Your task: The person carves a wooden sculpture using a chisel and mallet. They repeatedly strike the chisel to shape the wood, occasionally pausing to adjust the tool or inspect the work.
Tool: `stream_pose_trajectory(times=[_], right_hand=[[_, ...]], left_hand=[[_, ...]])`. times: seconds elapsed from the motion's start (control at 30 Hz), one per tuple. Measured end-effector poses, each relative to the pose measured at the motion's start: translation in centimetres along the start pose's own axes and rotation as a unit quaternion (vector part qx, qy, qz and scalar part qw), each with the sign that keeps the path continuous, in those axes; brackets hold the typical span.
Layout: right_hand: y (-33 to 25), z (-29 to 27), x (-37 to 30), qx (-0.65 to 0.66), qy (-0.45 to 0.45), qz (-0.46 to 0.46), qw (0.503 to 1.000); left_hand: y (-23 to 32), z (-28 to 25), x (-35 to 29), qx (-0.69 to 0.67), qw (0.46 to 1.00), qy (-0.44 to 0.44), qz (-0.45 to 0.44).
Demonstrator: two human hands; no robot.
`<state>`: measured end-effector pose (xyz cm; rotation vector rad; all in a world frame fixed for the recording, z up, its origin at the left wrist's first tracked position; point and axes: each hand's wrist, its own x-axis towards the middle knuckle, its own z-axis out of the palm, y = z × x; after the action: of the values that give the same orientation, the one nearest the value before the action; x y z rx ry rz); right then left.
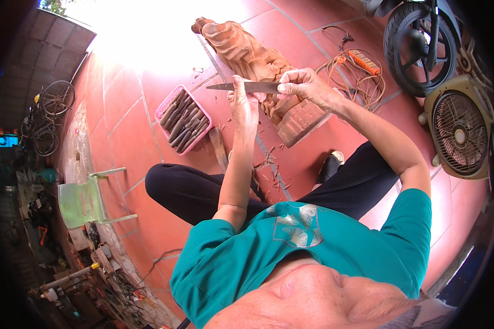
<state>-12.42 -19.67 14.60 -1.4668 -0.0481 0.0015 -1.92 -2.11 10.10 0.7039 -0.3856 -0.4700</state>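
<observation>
left hand point(243, 103) and right hand point(306, 86) pinch the blade point(262, 87) between them, tip toward nine o'clock, the carving point(250, 50) beyond at twelve; a light, steady grip (mind the edges) should serve best.

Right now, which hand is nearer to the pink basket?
Left: the left hand is just right of the basket; the right hand is farther right, by the wooden carving.

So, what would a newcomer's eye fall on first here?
Probably the carving, a swirling wooden piece on the red tiles at top centre. Next, the dark, pointed blade, held crosswise by the left hand and right hand. Then the pink tray of tools, left of the carving.
</observation>
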Motion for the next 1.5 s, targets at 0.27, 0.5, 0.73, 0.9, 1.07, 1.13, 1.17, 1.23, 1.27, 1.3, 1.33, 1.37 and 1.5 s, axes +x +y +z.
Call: stream_pose_trajectory(times=[0.27,0.5,0.73,0.9,1.07,1.13,1.17,1.23,1.27,1.3,1.33,1.37,1.5], right_hand=[[0.1,-0.9,0.2,-0.056,-0.005,0.007,0.998],[1.3,-2.7,0.8,-0.340,0.069,0.052,0.937],[8.5,-6.0,1.4,-0.558,0.070,-0.063,0.825],[9.3,-5.5,1.6,-0.595,0.085,-0.063,0.797],[8.8,-5.2,1.3,-0.594,0.091,-0.055,0.798],[8.8,-5.0,1.3,-0.591,0.091,-0.052,0.800],[8.7,-4.9,1.3,-0.589,0.089,-0.049,0.802],[8.4,-4.7,1.4,-0.587,0.086,-0.045,0.804],[8.4,-4.6,1.4,-0.587,0.086,-0.043,0.804],[8.3,-4.5,1.5,-0.587,0.085,-0.041,0.804],[8.5,-4.6,1.4,-0.585,0.087,-0.040,0.805],[8.6,-4.8,1.3,-0.585,0.090,-0.040,0.805],[8.9,-5.1,1.4,-0.598,0.096,-0.028,0.795]], left_hand=[[1.8,-1.3,0.6,0.067,0.987,-0.130,-0.071],[3.2,-6.2,2.8,0.200,0.979,0.049,-0.012],[-1.7,-10.6,4.9,0.294,0.951,0.090,0.040],[-4.7,-11.3,7.0,0.294,0.949,0.087,0.070],[-6.0,-10.8,8.5,0.437,0.891,0.058,0.112],[-6.2,-10.2,8.4,0.475,0.867,0.055,0.143],[-6.2,-10.0,8.2,0.495,0.853,0.054,0.157],[-6.3,-9.4,7.6,0.475,0.861,0.064,0.170],[-6.2,-9.3,7.2,0.465,0.865,0.068,0.177],[-5.9,-9.4,6.7,0.459,0.872,0.063,0.157],[-5.7,-9.3,6.1,0.452,0.880,0.055,0.137],[-5.5,-9.3,5.4,0.445,0.887,0.047,0.116],[-4.0,-10.7,4.7,0.406,0.913,0.012,0.035]])
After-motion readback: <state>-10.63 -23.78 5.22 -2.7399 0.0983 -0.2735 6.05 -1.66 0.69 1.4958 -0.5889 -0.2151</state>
